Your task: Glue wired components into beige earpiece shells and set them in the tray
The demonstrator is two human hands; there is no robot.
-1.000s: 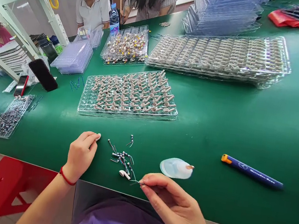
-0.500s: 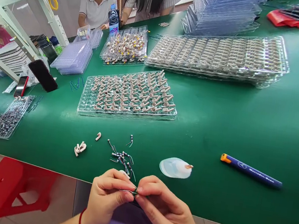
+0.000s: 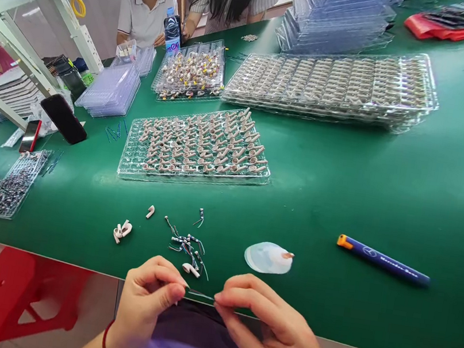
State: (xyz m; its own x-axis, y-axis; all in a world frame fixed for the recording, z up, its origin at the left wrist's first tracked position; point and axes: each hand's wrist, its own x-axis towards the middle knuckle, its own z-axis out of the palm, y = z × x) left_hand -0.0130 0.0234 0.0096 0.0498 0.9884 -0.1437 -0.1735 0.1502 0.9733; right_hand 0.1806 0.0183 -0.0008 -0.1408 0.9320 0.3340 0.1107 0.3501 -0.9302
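A thin dark wire (image 3: 202, 294) stretches between my two hands just off the table's front edge. My left hand (image 3: 152, 296) pinches one end between thumb and forefinger. The other end is pinched in the fingertips of my right hand (image 3: 263, 318). Whether a small part sits hidden in either grip, I cannot tell. Just beyond my hands lie a white earbud shell (image 3: 191, 270) and a loose pile of small wired components (image 3: 189, 244). More earbud shells (image 3: 122, 231) are grouped to the left, with a single shell (image 3: 150, 212) behind them.
A translucent squeeze bottle (image 3: 268, 258) and a blue box cutter (image 3: 384, 261) lie on the right. A clear tray of earbud shells (image 3: 199, 146) stands ahead, with stacked filled trays (image 3: 331, 90) behind. A red stool (image 3: 0, 296) is below left. Two people sit across the table.
My hands have moved apart, my left hand going left, and more of the wire shows between them. The earbud shell near my fingers is now more fully visible. The view has shifted slightly.
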